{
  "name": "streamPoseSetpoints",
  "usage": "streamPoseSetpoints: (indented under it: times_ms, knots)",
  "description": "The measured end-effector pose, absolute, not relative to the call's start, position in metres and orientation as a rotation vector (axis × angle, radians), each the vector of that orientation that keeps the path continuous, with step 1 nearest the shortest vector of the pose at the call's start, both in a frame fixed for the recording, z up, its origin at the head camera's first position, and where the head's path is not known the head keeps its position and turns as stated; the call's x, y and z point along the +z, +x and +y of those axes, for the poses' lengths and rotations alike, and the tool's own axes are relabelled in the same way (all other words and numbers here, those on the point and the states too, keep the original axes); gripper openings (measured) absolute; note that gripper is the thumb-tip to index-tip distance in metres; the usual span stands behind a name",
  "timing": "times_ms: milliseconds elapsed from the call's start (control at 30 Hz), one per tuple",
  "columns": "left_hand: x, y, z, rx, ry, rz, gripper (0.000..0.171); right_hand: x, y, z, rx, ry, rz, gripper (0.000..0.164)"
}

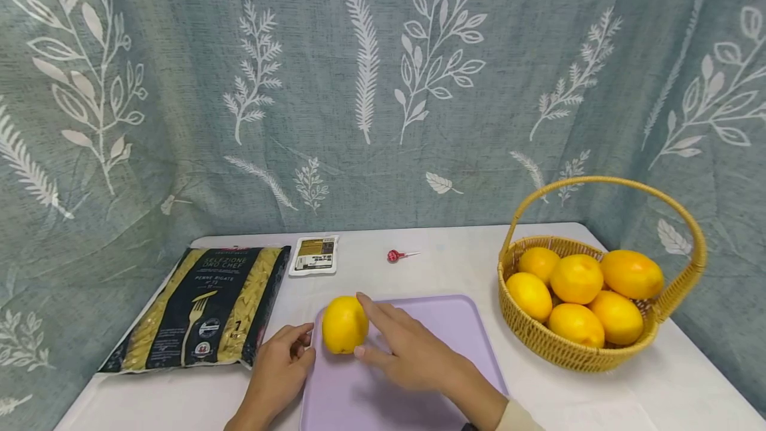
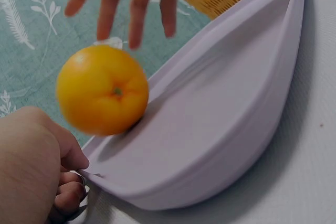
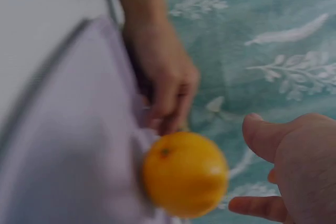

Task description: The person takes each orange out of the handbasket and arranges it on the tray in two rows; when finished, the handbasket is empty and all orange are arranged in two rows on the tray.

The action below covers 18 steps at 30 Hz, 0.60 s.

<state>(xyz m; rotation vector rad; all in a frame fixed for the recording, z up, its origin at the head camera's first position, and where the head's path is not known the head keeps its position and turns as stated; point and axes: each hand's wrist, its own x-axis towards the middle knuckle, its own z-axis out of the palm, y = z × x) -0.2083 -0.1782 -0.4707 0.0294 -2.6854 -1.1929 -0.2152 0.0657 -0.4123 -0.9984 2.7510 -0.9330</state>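
An orange (image 1: 345,325) rests near the left edge of a lilac tray (image 1: 445,324) on the table. My left hand (image 1: 277,370) pinches the tray's left rim between thumb and curled fingers, as the left wrist view shows. Close to the orange, my right hand (image 1: 413,354) hovers over the tray with thumb and fingers spread. In the right wrist view a gap separates this hand (image 3: 299,166) from the orange (image 3: 185,174), and it holds nothing.
To the right stands a yellow wicker basket (image 1: 559,351) with a tall handle and several oranges (image 1: 576,279). A pasta bag (image 1: 197,308) lies at the left. Behind the tray are a small flat packet (image 1: 314,255) and a red lollipop (image 1: 393,256). A patterned curtain (image 1: 371,171) hangs behind.
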Motion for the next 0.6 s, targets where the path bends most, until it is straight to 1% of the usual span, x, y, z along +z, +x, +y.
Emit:
streamPoseSetpoints:
  times_ms: [233, 600]
  knots:
    - [-0.469, -0.208, -0.179, -1.198, 0.052, -2.694, 0.039, -0.388, -0.216, 0.080, -0.968, -0.983, 2.771, 0.071]
    - [-0.470, -0.209, -0.177, -1.206, 0.039, -2.681, 0.040, -0.371, -0.223, 0.105, -0.976, -0.932, 2.803, 0.063]
